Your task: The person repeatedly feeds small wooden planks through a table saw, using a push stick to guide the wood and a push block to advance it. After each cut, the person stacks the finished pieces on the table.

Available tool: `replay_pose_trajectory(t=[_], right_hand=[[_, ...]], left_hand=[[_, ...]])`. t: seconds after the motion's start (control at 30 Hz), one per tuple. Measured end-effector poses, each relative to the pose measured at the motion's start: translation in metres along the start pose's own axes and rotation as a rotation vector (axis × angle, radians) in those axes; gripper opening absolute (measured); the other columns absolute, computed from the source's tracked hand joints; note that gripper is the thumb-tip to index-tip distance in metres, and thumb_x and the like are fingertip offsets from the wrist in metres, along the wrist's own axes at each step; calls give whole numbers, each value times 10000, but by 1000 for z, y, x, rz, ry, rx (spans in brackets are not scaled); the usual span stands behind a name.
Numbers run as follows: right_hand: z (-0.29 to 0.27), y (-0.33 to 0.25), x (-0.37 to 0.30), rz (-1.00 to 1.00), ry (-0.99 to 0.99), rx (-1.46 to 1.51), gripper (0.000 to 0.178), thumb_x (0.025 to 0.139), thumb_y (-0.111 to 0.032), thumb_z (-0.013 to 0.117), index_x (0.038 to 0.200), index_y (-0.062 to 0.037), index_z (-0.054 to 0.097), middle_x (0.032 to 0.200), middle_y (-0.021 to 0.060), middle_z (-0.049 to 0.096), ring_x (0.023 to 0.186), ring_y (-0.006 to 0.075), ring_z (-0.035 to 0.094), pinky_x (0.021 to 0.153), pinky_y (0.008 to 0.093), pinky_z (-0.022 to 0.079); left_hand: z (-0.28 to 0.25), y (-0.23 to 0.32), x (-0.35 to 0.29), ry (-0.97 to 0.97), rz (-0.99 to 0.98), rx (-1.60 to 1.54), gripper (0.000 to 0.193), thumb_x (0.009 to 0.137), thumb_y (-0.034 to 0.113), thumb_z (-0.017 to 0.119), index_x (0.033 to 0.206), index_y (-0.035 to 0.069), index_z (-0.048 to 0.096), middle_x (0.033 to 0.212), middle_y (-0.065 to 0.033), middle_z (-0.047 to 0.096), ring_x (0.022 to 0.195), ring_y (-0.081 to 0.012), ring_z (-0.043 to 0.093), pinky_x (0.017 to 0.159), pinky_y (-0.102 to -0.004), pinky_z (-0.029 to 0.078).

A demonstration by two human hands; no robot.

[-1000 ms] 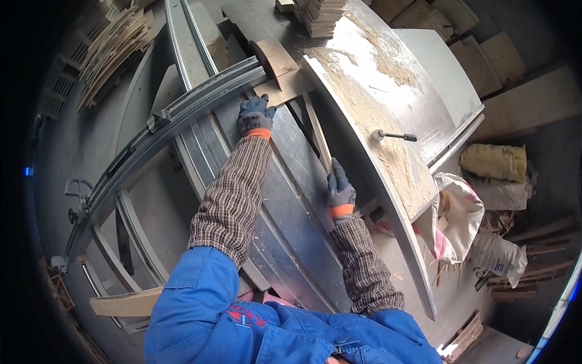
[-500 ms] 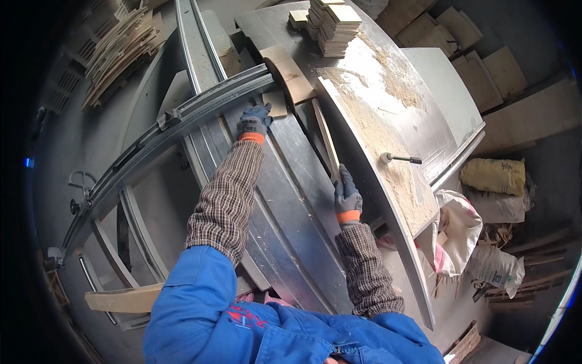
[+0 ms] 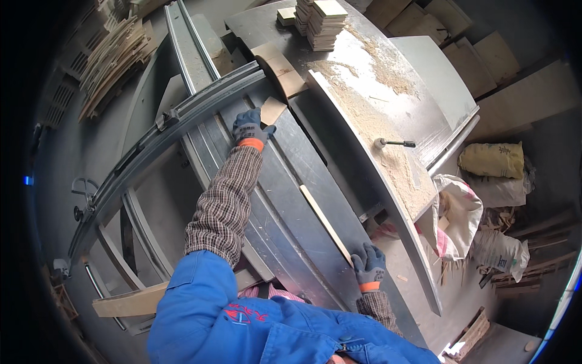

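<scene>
My left hand, in a grey-blue work glove with an orange cuff, grips the lower edge of a small flat wooden board. The board sits tilted on the metal sliding saw table, a little apart from the crossbar fence. At the lower right, my gloved right hand pinches the near end of a long thin wooden strip. That strip slants over the saw table, its far end pointing away from me. The saw blade itself cannot be made out.
A long rip fence runs right of the table. Beyond it lie sawdust and a black-handled lever. Stacked wooden pieces stand at the far end. Sacks are at right, a plank pile at far left.
My right hand has drawn the strip away from beside the rip fence, toward me onto the sliding table. My left hand has shifted slightly, and the small board has turned and come off the crossbar fence.
</scene>
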State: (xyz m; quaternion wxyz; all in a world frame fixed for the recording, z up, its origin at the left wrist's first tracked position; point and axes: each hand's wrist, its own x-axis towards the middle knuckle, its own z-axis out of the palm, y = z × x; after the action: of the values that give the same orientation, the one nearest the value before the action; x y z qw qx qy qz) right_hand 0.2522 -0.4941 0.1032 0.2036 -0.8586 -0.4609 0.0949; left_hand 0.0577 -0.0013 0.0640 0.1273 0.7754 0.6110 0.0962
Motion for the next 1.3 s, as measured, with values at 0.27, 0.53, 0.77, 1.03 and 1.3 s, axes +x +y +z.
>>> replay_pose_trajectory(t=[0.27, 0.53, 0.77, 1.03, 1.3], right_hand=[[37, -47, 71, 360, -78, 692, 550, 899, -225, 733, 1376, -29, 543, 1128, 116, 655, 1011, 211, 644, 930, 333, 514], [13, -42, 86, 663, -152, 1415, 510, 887, -382, 714, 1236, -27, 602, 956, 68, 685, 758, 137, 641, 607, 251, 506], [-84, 69, 158, 472, 679, 2044, 191, 972, -280, 640, 1067, -116, 623, 952, 43, 695, 756, 165, 671, 599, 265, 526], [23, -3, 92, 299, 226, 895, 419, 881, -256, 723, 1225, -24, 659, 1199, 144, 693, 1003, 215, 688, 900, 319, 536], [56, -61, 30, -25, -249, -130, 555, 834, -400, 715, 1343, -225, 577, 1339, 82, 574, 1228, 319, 531, 1016, 471, 449]], left_hand=[[1, 46, -78, -104, 269, -409, 735, 662, 350, 865, 1249, 21, 570, 1245, -187, 580, 1176, -361, 507, 1034, -443, 434], [-22, 113, -236, -238, 918, -555, 787, 670, 330, 853, 1326, 36, 531, 1299, -179, 561, 1199, -374, 500, 1041, -481, 416], [-27, 20, -246, 101, 501, -391, 650, 793, 203, 774, 1355, 6, 515, 1313, -200, 564, 1229, -385, 497, 1058, -486, 403], [35, -162, -378, 150, 40, -136, 460, 889, 278, 702, 1259, 29, 590, 1238, -178, 626, 1157, -388, 559, 979, -503, 450], [53, -204, -435, -198, -119, 76, 265, 963, 298, 525, 964, 110, 712, 965, -184, 707, 901, -392, 664, 816, -498, 527]])
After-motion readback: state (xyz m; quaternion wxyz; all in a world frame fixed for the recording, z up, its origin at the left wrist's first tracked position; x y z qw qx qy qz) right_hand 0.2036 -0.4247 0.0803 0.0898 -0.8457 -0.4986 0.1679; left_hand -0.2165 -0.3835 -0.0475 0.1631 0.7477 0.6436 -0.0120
